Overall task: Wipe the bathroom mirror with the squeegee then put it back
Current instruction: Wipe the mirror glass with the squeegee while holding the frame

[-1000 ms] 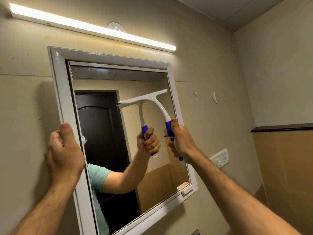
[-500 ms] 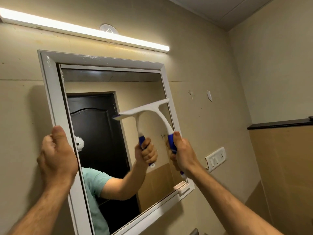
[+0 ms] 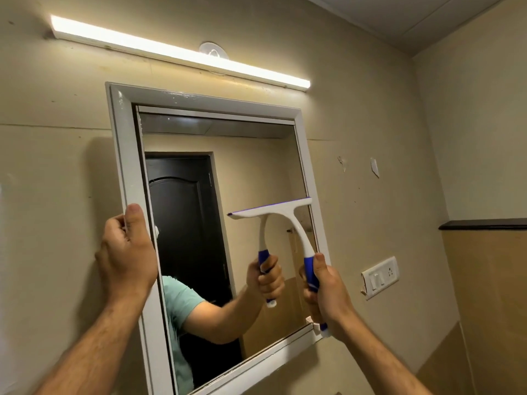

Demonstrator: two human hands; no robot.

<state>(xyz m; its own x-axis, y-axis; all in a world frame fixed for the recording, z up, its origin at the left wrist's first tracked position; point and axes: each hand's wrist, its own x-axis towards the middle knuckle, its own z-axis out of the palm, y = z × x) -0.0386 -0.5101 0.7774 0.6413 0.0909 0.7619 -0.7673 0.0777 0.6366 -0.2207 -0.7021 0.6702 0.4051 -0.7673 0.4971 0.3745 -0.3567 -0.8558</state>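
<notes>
Item: one white plastic squeegee with a blue rubber-sleeved handle and a thin blue blade strip, recorded with its blade laid against the glass of the rectangular wall mirror in a white painted frame, on the right half of the pane, blade roughly level and reaching the frame's right inner edge. We held it in our right hand, fingers wrapped about the blue sleeve and the thumb lying up along it; the handle's tail showed below the fist. We judged the tool light and stiff in the neck, with only the blade edge soft; the sleeve looked the proper place to take hold, since the bare white neck above would likely be slick when wet. The glass we judged fragile and not to be leaned on hard. Our left hand gripped the frame's left upright, thumb on its face and fingers curled round the outer edge, apparently steadying it. No brand, label or legible writing could be made out on tool or frame. Also entered: a small white clip or bracket at the frame's lower right corner, just beside the handle tail; a lit white tube light above the mirror; a white switch and socket plate to the right; beige walls; a dark ledge over tan tiling.
</notes>
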